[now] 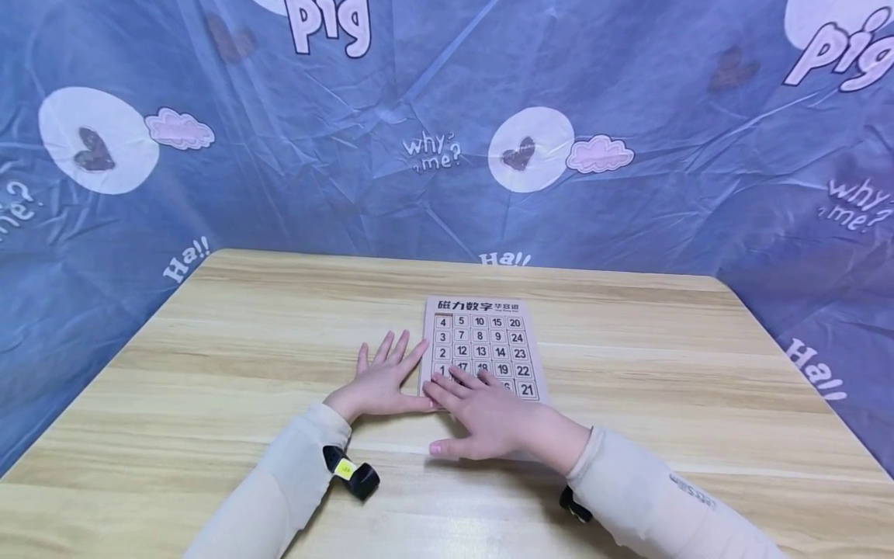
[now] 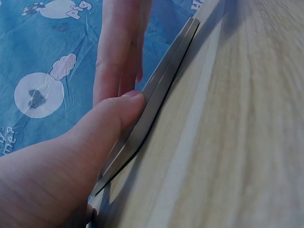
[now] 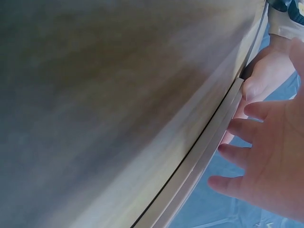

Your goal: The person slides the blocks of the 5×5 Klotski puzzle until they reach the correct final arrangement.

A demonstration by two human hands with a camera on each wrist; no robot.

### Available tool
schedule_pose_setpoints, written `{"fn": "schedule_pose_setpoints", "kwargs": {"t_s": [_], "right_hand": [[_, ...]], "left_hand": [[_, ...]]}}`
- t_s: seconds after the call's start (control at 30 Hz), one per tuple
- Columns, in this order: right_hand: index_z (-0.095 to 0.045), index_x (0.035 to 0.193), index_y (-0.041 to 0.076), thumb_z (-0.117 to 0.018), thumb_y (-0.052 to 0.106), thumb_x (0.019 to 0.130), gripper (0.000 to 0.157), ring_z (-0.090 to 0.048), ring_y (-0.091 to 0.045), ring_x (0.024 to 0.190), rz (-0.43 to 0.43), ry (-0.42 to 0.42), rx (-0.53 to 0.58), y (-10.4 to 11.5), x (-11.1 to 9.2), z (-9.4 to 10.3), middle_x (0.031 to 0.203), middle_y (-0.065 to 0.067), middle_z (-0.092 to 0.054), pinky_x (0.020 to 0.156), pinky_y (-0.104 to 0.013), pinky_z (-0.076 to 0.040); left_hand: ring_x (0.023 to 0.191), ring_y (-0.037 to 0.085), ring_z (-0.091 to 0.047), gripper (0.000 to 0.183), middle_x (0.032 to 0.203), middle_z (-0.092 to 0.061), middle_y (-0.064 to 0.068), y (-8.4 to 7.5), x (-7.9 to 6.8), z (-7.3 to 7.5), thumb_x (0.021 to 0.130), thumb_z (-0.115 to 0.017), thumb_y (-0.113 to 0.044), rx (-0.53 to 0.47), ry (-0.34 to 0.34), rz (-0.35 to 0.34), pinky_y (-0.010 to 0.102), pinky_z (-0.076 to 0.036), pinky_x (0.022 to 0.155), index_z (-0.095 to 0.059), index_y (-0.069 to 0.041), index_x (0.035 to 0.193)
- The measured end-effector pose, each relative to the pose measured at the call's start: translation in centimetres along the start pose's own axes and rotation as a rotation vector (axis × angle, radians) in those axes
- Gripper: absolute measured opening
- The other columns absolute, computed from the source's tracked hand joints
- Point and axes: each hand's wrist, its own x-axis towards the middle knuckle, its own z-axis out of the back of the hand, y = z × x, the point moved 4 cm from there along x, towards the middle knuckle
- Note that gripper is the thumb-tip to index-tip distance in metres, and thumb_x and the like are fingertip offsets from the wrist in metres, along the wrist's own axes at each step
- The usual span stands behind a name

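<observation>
A flat magnetic number sliding puzzle [image 1: 481, 306] lies on the wooden table, its numbered tiles set in rows under a printed Chinese title. At its left edge is my left hand [image 1: 380, 383], fingers spread, the thumb at the near-left corner. The left wrist view has that thumb [image 2: 129, 103] resting against the board's side [image 2: 159, 92]. My right hand [image 1: 496, 415] reaches over the lower tiles with fingers apart and thumb stretched left, hiding part of the bottom row. In the right wrist view, the right fingers [image 3: 235, 154] are extended right beside the board's edge [image 3: 202, 159].
The light wood table [image 1: 279, 310] stretches around the puzzle on all sides. Behind it hangs a blue printed cloth [image 1: 349, 194], which also drops past the table's left and right sides. Black wrist cameras, one on the left sleeve [image 1: 363, 481], sit beneath the forearms.
</observation>
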Motion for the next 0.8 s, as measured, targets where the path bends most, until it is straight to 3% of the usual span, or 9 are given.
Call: {"fn": "schedule_pose_setpoints", "kwargs": {"t_s": [0.23,0.47,0.8], "right_hand": [[-0.018,0.139,0.014,-0.023,0.070,0.078,0.083,-0.011,-0.028,0.127,-0.016,-0.012,0.002,-0.3,0.3,0.1,0.141,-0.005,-0.017,0.095,-0.054,-0.014],[-0.018,0.139,0.015,-0.028,0.066,0.080,0.079,-0.011,-0.029,0.127,-0.017,-0.021,0.031,-0.4,0.0,0.2,0.140,-0.006,-0.018,0.096,-0.054,-0.013],[-0.017,0.139,0.015,-0.034,0.060,0.082,0.074,-0.011,-0.029,0.127,-0.099,-0.052,0.086,-2.8,-4.2,0.6,0.141,-0.007,-0.017,0.096,-0.054,-0.010]], "left_hand": [[0.127,0.031,0.008,0.095,0.142,0.000,0.013,0.0,0.1,0.0,0.066,-0.050,-0.069,-0.010,0.008,0.005,0.056,0.011,0.092,-0.010,-0.023,0.140],[0.126,0.031,0.008,0.096,0.142,0.000,0.013,-0.1,0.1,-0.1,0.066,-0.049,-0.070,-0.007,0.006,0.004,0.057,0.011,0.092,-0.011,-0.022,0.140],[0.127,0.030,0.009,0.099,0.142,0.001,0.011,0.1,0.2,-0.3,0.063,-0.047,-0.074,-0.028,0.009,0.012,0.055,0.012,0.092,-0.010,-0.024,0.140]]}}
